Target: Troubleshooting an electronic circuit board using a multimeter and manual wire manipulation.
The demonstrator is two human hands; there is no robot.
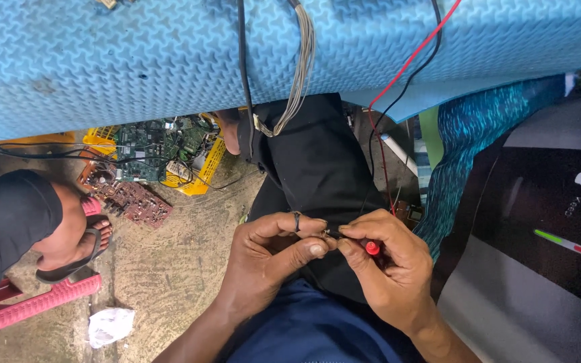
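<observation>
Two hands meet over the person's lap, fingertips almost touching. The right hand (390,265) holds a red-tipped probe (372,248), its grip closed narrow around it with thumb and forefinger pinching near the front. The left hand (274,252), a ring on one finger, pinches a small metal piece (333,232) between thumb and forefinger; what that piece is I cannot tell, it is too small. The piece lies just left of the probe's tip, its long axis running roughly level from one hand to the other, so both grips sit at its two ends, the left one holding more of it. A red wire (408,64) and a black wire (417,72) run up from the right hand over the blue foam mat (136,60) on the counter. On the floor to the left lie circuit boards (146,151) in a yellow tray (210,165), and a foot in a sandal (75,245)
</observation>
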